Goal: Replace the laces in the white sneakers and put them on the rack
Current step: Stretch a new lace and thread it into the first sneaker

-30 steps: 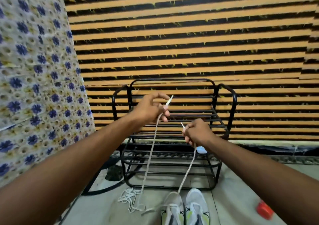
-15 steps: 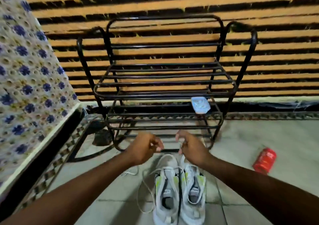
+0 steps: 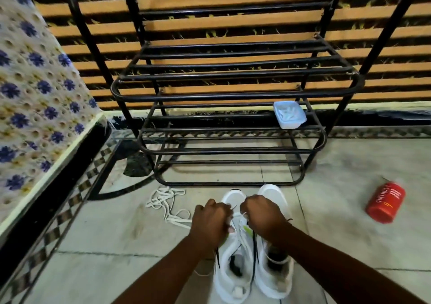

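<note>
Two white sneakers [image 3: 253,257] stand side by side on the tiled floor, just in front of the black rack [image 3: 233,126]. Over the left sneaker, the left hand [image 3: 211,219] and right hand [image 3: 262,215] each curl their fingers around an end of the white lace [image 3: 238,215]; a loose lace [image 3: 166,202] lies beside them

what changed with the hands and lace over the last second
Both hands came down from in front of the rack to the left sneaker: left hand and right hand now work the lace at its eyelets, no longer stretched upward. The right sneaker, loose lace, red can and plastic box stayed put.
</note>
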